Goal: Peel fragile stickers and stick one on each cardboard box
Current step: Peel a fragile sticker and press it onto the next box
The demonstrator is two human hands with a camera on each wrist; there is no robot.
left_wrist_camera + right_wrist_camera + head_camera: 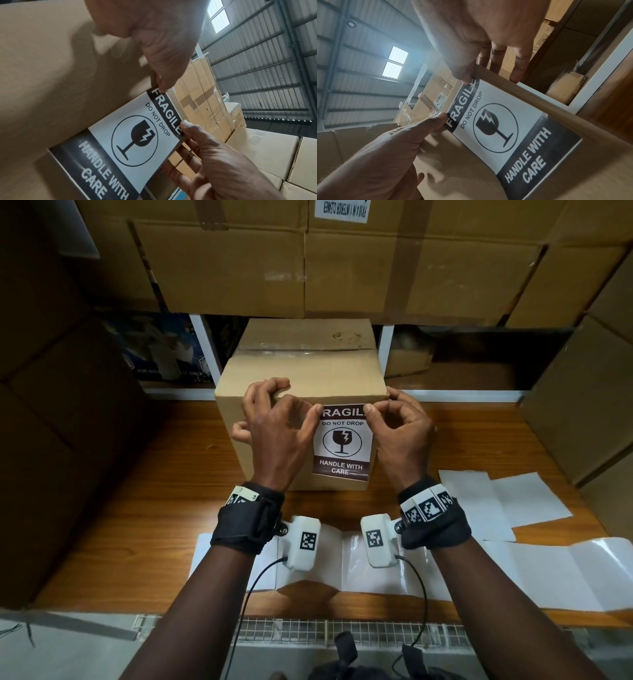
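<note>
A small cardboard box (301,364) stands on the wooden table (154,508) straight ahead. A black-and-white fragile sticker (342,446) hangs on its front face, right of the middle, with the lower band lying against the cardboard. My left hand (310,412) pinches the sticker's top left corner, and its other fingers curl over the box's top edge. My right hand (371,409) pinches the top right corner beside the box's right edge. The wrist views show the sticker (137,135) (496,128) with a thumb on each top corner and its top strip held slightly off the box.
White sticker backing sheets (346,570) lie along the table's front edge, with more (513,501) to the right. Large cartons (308,268) are stacked above and behind the box, and others flank both sides. A white shelf frame (387,350) stands behind the box.
</note>
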